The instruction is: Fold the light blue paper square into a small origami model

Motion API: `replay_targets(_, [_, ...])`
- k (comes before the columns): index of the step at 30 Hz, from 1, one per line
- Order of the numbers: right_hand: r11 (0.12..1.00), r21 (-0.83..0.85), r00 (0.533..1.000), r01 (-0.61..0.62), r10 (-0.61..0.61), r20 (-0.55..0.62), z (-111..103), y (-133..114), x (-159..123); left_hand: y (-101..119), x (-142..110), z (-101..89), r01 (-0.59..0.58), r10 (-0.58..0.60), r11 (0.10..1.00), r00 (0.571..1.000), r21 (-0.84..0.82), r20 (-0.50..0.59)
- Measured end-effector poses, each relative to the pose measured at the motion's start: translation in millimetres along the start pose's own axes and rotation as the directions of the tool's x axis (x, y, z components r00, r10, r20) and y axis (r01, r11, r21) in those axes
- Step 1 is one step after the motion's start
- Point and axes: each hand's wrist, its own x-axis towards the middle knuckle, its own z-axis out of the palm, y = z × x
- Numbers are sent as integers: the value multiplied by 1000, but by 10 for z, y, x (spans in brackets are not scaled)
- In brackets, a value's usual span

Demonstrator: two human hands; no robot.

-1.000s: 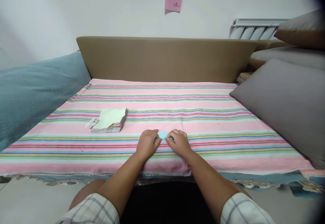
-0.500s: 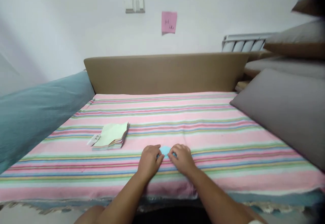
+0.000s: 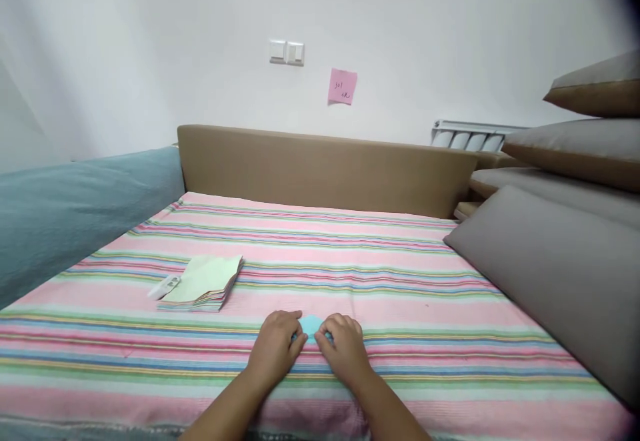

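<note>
Between my hands, just over the striped cloth (image 3: 400, 307), is a small piece of light blue paper (image 3: 311, 325). My left hand (image 3: 279, 344) pinches its left edge between thumb and fingers. On the opposite side, my right hand (image 3: 344, 342) grips the right edge in the same way. The fingers cover both ends of the paper, so its full outline is hidden. To the left lies a stack of coloured paper (image 3: 205, 281) with a pale green sheet on top. A small white item with dark marks (image 3: 166, 286) touches the stack's left side.
A teal cushioned armrest (image 3: 90, 207) bounds the left, and a brown backrest (image 3: 320, 167) runs along the back. Grey cushions (image 3: 555, 247) are piled at the right. A pink note (image 3: 343, 86) and light switches (image 3: 287, 52) are on the wall above.
The camera view has tilted and shifted, so the whole scene sits lower. Both hands keep their hold on the blue paper, with little visible change in their pose.
</note>
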Motion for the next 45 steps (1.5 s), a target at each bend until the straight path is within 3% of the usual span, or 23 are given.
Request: replay_targets(45, [998,53,999,-28,26,35,-23,36,-23,17,-8,7,3,-3,1000,999,10,35])
